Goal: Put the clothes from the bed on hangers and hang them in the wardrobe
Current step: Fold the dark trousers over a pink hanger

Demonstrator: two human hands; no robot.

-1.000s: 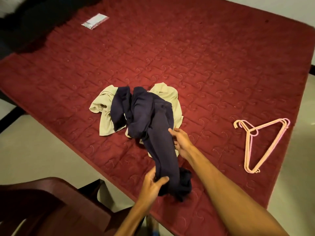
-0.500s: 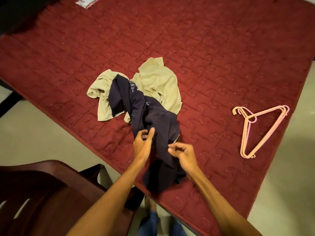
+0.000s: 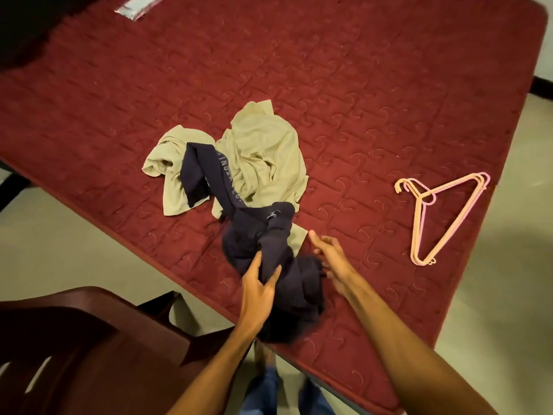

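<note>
A navy garment (image 3: 263,235) lies bunched near the bed's front edge, one end trailing back over a crumpled beige garment (image 3: 263,151). My left hand (image 3: 257,290) grips a fold of the navy cloth between thumb and fingers. My right hand (image 3: 329,259) hovers just right of the navy bundle, fingers loosely spread and holding nothing. A stack of pink and peach hangers (image 3: 431,217) lies on the bed to the right, well apart from both hands. The wardrobe is out of view.
The bed has a quilted dark red cover (image 3: 359,85). A small white packet (image 3: 140,6) lies at its far left. A dark brown chair (image 3: 89,348) stands at the lower left, close to the bed's edge. Pale floor surrounds the bed.
The navy garment has been dragged toward the front edge, uncovering more of the beige one. My right hand let go of the navy cloth and opened beside it. My left hand keeps its grip.
</note>
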